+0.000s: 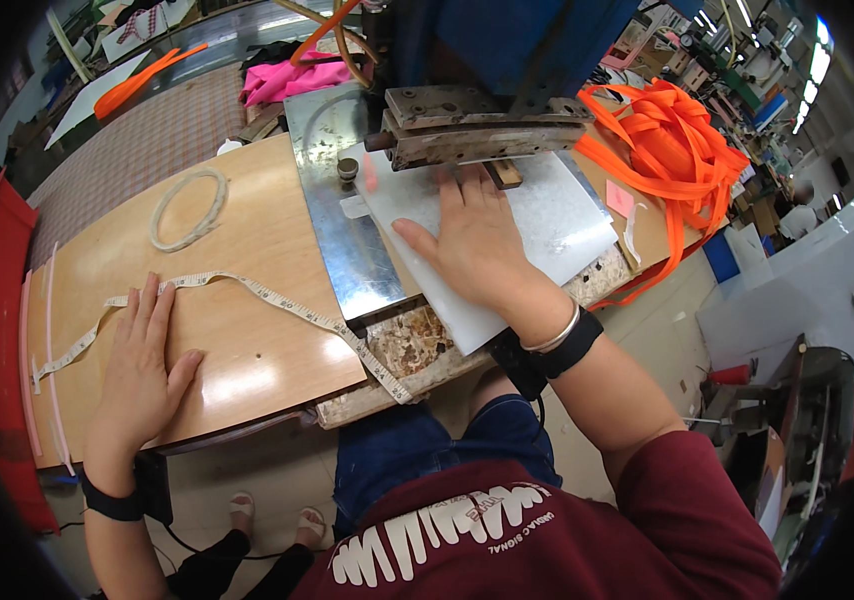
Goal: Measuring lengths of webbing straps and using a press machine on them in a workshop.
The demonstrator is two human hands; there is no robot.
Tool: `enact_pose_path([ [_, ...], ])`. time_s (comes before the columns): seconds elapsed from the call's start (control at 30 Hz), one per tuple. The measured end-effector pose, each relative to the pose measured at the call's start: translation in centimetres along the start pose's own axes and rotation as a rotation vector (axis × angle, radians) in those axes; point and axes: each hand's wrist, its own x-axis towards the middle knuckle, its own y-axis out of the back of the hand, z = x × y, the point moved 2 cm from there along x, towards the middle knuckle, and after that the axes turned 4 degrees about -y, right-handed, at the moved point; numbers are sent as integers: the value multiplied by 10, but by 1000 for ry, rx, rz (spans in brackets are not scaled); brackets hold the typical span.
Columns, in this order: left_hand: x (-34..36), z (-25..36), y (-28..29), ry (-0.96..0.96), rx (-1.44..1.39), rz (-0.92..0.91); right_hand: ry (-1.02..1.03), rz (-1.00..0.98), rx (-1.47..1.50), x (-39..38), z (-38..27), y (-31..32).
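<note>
The white sheet (562,225) lies partly beneath the press (487,122); it looks stiff, light and slick, best held by the corner farthest from the press. The right grip (477,240) rests flat on it, thumb out. Left of the press, the left grip (139,370) spreads on the wooden desk (267,230), fingertips at a measuring tape (277,299). Orange strapping (662,140) heaps right of the press in a cluttered workshop.

Maroon shirt (587,530) (black wristbands (577,345))
</note>
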Motion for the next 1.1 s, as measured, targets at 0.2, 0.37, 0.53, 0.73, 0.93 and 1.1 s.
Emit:
enact_pose_path([
  [0.2,0,0,-2,-19,23,11,-36,43,-43,-3,-3,8],
  [0.37,-1,-2,-1,-10,6,5,-58,13,-64,-11,-5,10],
  [0.53,-1,-3,-3,-34,8,30,49,7,-223,-54,-12,56],
  [0.73,1,-9,-8,-62,7,57,12,-604,261,-126,7,91],
  [0.93,-1,-8,-3,-25,124,-10,13,-784,629,-146,-7,-28],
  [1.1,4,-11,3,-118,-7,-4,-151,-1252,1422,-152,-5,12],
])
